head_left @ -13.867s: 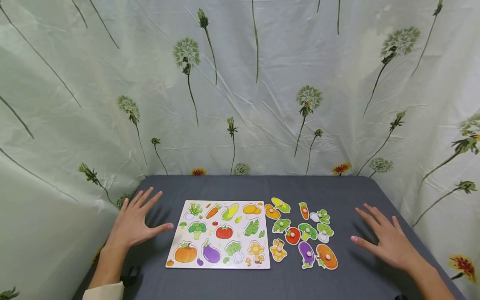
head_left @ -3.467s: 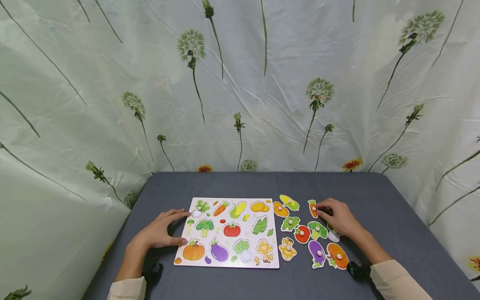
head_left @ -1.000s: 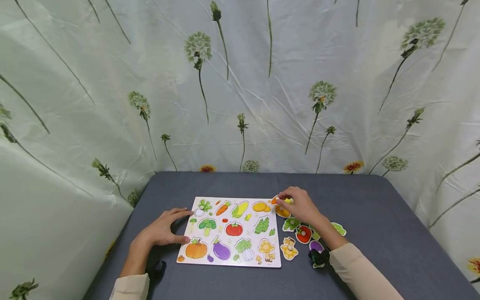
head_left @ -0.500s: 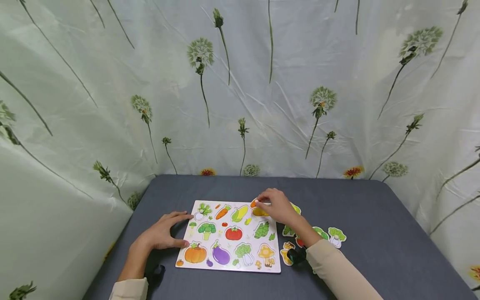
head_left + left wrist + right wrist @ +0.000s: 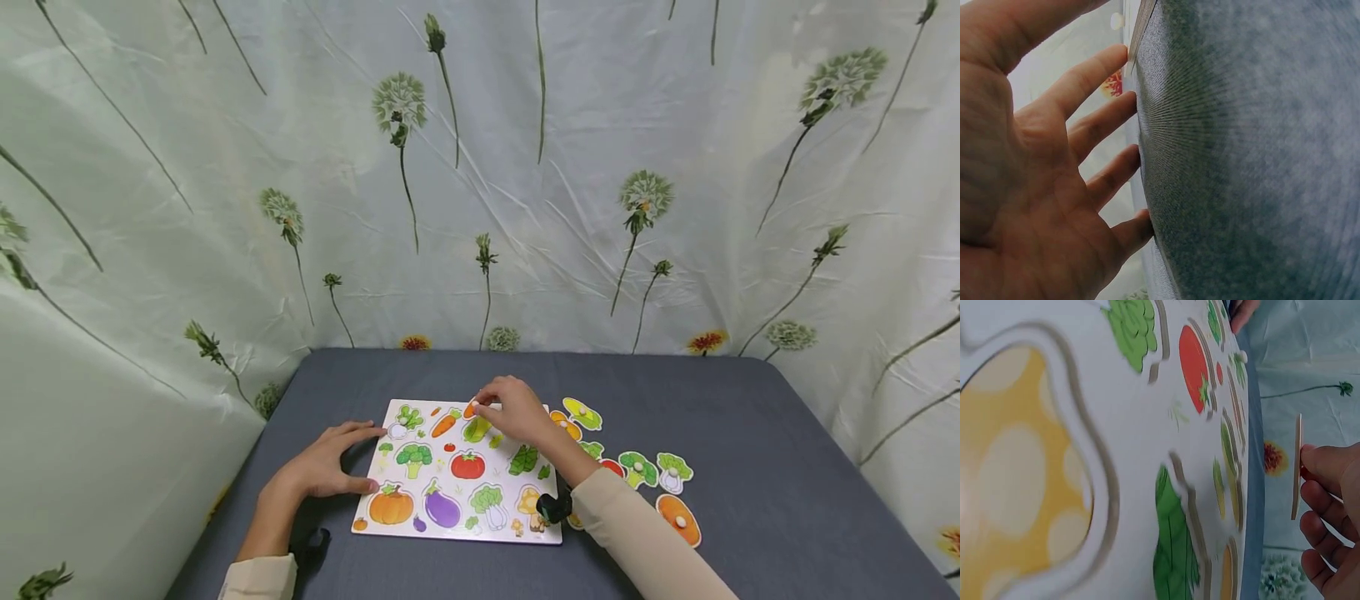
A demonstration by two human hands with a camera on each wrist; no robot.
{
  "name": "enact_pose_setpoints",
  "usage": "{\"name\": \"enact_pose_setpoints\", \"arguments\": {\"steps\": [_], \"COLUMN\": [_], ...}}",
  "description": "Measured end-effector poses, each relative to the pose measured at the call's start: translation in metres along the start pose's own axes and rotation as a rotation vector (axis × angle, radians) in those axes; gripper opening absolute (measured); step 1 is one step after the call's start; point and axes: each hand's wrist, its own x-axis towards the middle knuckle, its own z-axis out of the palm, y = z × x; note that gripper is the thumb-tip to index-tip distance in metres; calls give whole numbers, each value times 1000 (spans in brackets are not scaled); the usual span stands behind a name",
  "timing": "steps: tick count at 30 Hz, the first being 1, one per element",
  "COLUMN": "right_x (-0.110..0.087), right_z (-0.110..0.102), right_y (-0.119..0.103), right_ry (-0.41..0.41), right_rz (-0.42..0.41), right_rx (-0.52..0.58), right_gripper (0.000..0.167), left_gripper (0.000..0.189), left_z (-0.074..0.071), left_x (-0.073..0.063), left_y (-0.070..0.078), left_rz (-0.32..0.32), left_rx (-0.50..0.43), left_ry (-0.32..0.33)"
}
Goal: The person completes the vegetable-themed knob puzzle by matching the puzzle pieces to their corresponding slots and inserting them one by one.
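My right hand (image 5: pixel 513 410) pinches a small carrot puzzle piece (image 5: pixel 470 409) above the back of the white vegetable puzzle board (image 5: pixel 480 471), by the printed corn. In the right wrist view the carrot piece (image 5: pixel 1297 469) shows edge-on, held off the board between thumb and fingers. My left hand (image 5: pixel 326 462) rests at the board's left edge, thumb and fingers spread, fingertips touching the edge. A radish piece (image 5: pixel 405 421) lies in the back left slot; its knob shows in the left wrist view. The printed carrot slot (image 5: pixel 446 423) lies left of the held piece.
Right of the board lie several knobbed pieces: corn (image 5: pixel 582 413), potato (image 5: pixel 565 425), broccoli (image 5: pixel 638 469), cabbage (image 5: pixel 674 472) and pumpkin (image 5: pixel 678 520). My right forearm partly covers others, including the tomato (image 5: pixel 612 467). A grey cloth (image 5: pixel 750 467) covers the table; a flowered curtain (image 5: pixel 555 250) hangs behind.
My right hand took up the carrot piece right of the board and carried it left, over the potato slot to the corn slot. The left hand stays at the board's edge.
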Motion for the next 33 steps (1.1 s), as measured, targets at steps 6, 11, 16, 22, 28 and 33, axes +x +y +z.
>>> {"name": "enact_pose_setpoints", "arguments": {"steps": [6, 11, 16, 22, 28, 33], "right_x": [9, 15, 18, 24, 25, 25], "right_z": [16, 27, 35, 42, 48, 52], "right_y": [-6, -10, -15, -15, -15, -19], "right_ry": [-23, -50, -90, -113, -112, -103], "right_rz": [2, 29, 78, 83, 84, 80], "right_rx": [-15, -16, 0, 10, 33, 32], "right_gripper": [11, 11, 13, 13, 11, 10], "left_gripper": [89, 89, 89, 88, 89, 89], "left_z": [-1, 0, 0, -1, -1, 0], "left_x": [0, -1, 0, 0, 0, 0], "left_y": [1, 1, 1, 0, 0, -2], "left_rz": [6, -7, -11, -9, -10, -13], "left_rx": [0, 0, 3, 0, -5, -3], "left_ry": [2, 2, 0, -2, -1, -1]}}
